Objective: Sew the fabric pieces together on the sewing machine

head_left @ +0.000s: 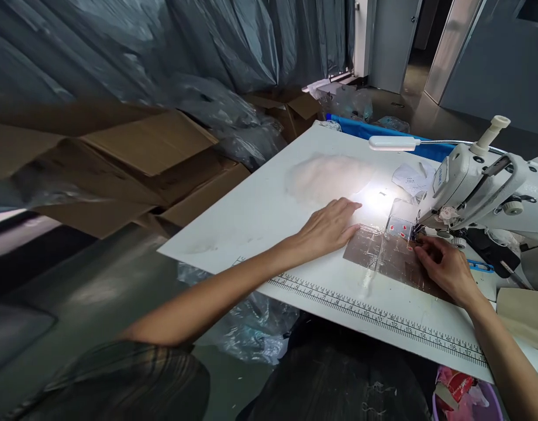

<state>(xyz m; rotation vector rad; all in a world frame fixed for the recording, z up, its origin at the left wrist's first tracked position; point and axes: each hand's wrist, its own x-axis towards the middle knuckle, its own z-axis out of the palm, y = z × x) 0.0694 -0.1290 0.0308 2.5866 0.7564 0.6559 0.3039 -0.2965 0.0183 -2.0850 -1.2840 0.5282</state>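
Observation:
My left hand [328, 227] lies on the white table with its fingers stretched out. Its thumb reaches the corner of a brown, tape-covered patch [365, 248] on the tabletop. At the presser foot [414, 233] of a white sewing machine [464, 184], my right hand [444, 266] has its fingers curled and thumb and forefinger together. Whatever may be between those fingertips is too small or hidden to make out. The metal needle plate [399, 227] with red marks sits left of the foot. A white piece with dark print [411, 178] lies behind the machine head.
A lit lamp [394, 143] on a bendy stem shines on the table. A printed ruler scale [374, 316] follows the front edge. Open cardboard boxes [150, 143] and clear plastic stand left. Below right is a purple bin [492, 400] with scraps.

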